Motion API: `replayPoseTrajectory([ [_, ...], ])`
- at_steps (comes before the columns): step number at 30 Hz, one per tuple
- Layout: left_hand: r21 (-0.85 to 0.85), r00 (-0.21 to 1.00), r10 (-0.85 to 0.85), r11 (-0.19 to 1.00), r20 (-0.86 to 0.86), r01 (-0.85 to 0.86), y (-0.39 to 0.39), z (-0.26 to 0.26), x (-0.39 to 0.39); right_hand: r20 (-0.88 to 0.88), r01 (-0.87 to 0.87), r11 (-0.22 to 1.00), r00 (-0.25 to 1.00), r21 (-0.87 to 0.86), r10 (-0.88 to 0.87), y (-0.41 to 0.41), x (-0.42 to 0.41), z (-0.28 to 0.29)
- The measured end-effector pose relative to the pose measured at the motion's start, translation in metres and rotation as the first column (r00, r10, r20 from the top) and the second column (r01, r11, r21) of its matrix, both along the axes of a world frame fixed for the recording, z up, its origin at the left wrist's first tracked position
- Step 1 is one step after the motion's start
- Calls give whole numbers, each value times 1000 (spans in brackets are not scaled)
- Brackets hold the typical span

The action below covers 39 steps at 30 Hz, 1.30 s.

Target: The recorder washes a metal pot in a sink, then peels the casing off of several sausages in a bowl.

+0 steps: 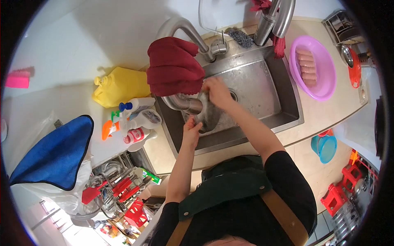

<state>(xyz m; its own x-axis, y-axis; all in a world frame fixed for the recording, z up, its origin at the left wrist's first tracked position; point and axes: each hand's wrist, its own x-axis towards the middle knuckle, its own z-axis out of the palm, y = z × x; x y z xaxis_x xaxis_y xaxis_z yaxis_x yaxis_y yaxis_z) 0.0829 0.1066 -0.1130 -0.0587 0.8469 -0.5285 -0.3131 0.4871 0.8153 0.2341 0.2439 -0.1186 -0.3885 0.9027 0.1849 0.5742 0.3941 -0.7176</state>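
A round grey vessel (211,115), perhaps a metal bowl or pan, is tilted over the left part of the stainless-steel sink (261,92). My left hand (191,130) grips its near left rim, thumb on top. At the vessel's far side is my right hand (218,93), fingers curled and blurred; whether it holds a scrubber or only the rim cannot be seen. Just left of the vessel hangs the spout of a steel faucet (194,106), with a dark red cloth (174,67) draped over its neck and hiding part of it.
Right of the sink, a pink plastic basin (329,77) holds several sausages (307,69). A yellow jug (123,86) and several cleaning bottles (149,118) crowd the left counter. A second faucet (264,27) and a grey scrubbing brush (241,37) are behind the sink.
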Motion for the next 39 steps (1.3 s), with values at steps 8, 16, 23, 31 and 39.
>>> replayPoseTrajectory([
  [8, -96, 865, 319, 947, 387, -306, -4, 5, 20, 91, 417, 854, 908, -312, -409, -75, 40, -89],
  [16, -102, 880, 348, 937, 325, -333, 26, -17, 3, -327, 121, 945, 918, -305, -223, -118, 15, 5],
  [23, -108, 928, 335, 941, 163, -321, 27, 6, 15, -137, 436, 878, 875, -200, -465, 60, 61, 48],
  [31, -92, 922, 340, 940, 185, -328, 10, 17, 11, -141, 268, 944, 944, -194, -297, 168, 66, 5],
  [39, -41, 896, 424, 906, 132, -422, -18, 3, -8, 55, 196, 978, 980, -75, -192, 123, 58, 55],
])
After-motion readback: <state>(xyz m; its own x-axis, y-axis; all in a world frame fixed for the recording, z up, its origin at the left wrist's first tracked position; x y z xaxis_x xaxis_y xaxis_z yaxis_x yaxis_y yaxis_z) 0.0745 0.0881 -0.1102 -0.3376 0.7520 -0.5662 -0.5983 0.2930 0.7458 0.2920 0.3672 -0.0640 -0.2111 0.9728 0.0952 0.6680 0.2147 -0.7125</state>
